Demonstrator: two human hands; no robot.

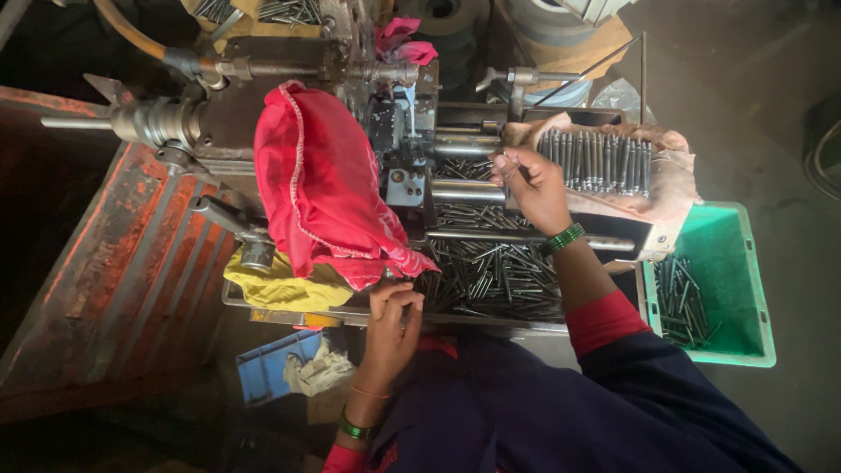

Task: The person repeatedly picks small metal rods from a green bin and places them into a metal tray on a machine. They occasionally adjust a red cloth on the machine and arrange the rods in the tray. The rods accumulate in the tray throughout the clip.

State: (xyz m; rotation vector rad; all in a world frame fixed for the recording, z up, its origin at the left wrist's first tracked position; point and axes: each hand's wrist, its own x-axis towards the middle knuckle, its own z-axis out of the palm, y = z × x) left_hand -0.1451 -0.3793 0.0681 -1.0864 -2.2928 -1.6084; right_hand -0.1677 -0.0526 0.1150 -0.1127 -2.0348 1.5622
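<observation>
Here, the right hand (534, 188) pinches one metal pin (515, 165) at the machine (412, 175), many pins filling the tray (499, 276) and more waiting in a row (600, 162), while the left hand (394, 320) rests curled, holding nothing visible.

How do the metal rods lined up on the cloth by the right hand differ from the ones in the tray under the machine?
The rods on the cloth lie side by side in one neat row, all pointing the same way; the rods in the tray lie heaped, crossing at many angles. The row sits higher, beside the right hand; the heap lies lower, near the left hand. Both are slim grey metal rods of similar look.
</observation>
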